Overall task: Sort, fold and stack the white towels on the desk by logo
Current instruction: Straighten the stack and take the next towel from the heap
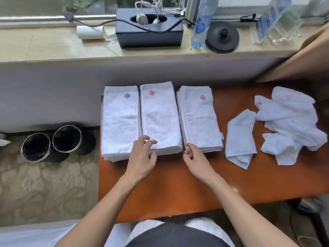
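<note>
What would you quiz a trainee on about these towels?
1. True or false: the left stack carries a red logo.
2. The loose pile lies: A) left of the stacks, B) right of them, C) on top of them.
3. Fill in: the left hand touches the ___ stack.

Key: 1 false, its logo is blue-violet; 2 B; 3 the middle stack.
</note>
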Tool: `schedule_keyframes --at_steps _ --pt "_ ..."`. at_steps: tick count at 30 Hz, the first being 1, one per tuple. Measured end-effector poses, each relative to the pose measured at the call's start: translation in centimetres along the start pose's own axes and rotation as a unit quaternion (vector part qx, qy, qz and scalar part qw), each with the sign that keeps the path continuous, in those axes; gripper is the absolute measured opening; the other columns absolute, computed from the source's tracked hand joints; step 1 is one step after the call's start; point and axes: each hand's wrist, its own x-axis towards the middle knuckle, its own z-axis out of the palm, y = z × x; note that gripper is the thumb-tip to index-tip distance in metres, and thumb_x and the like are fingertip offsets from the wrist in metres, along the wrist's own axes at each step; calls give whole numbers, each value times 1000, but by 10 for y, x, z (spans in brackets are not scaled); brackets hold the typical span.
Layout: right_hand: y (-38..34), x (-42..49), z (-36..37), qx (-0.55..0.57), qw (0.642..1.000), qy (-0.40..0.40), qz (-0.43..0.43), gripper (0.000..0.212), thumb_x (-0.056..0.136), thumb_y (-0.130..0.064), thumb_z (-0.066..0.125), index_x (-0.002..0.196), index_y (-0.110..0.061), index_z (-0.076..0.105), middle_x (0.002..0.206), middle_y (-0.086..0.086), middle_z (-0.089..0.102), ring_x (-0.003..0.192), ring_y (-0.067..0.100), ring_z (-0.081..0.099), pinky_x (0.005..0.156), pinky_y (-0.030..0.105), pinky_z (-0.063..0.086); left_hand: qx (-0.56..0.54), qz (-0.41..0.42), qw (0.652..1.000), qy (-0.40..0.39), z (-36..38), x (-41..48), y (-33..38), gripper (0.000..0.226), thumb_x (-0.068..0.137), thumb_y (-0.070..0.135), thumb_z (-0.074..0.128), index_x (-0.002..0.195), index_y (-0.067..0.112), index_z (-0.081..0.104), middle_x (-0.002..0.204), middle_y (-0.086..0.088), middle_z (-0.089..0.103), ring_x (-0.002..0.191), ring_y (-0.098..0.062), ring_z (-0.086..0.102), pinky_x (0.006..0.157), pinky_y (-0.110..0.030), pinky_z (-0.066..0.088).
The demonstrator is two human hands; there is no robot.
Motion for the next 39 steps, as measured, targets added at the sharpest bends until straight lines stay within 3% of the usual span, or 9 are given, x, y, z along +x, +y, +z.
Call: schedule_keyframes --at_steps 4,6,10,18,23,31,39 --pt "14 -29 -14 -14 999 34 -26 49 104 -32 51 152 -29 41 140 -15 47 136 6 42 116 30 37 59 76 995 -29 3 -3 29 41 93 15 64 134 16 60 146 -6 49 135 -27 42 108 -43 41" --pt "24 -43 -26 -38 997 59 -44 51 104 -33 49 154 -29 39 150 -12 43 142 6 34 115 26 30 95 110 988 -45 10 -8 46 42 93 18 65 135 16 60 148 -7 50 136 -29 42 112 -44 36" --pt "53 -71 -62 -59 990 112 -57 51 105 -36 49 154 -31 38 155 -12 40 143 6 35 110 23 28 149 161 973 -68 39 -14 91 42 96 24 62 137 16 58 148 -6 49 138 -29 39 114 -46 32" --pt "167 -143 -147 -59 982 175 -28 47 104 -44 52 149 -42 38 156 -15 37 144 11 37 115 34 35 224 249 937 -102 135 -46 218 50 97 29 55 146 22 50 153 1 45 143 -25 36 118 -43 25" --pt "246 -198 -204 -77 969 233 -18 48 103 -45 53 149 -39 40 155 -19 38 144 4 33 114 27 24 257 306 909 -116 210 -62 296 49 101 40 47 148 27 44 160 1 37 150 -22 25 123 -43 15" --pt "341 -252 -285 -38 951 305 16 48 102 -41 55 148 -32 46 151 -17 44 143 3 35 113 24 25 265 371 878 -148 289 -66 398 49 101 41 45 148 26 45 158 3 40 148 -21 28 122 -43 17" --pt "374 -214 -354 -42 957 282 51 45 102 -45 54 145 -38 45 148 -21 45 138 3 40 109 24 31 238 337 895 -172 354 -9 438 46 101 39 47 145 24 48 157 2 42 147 -23 31 121 -45 19"
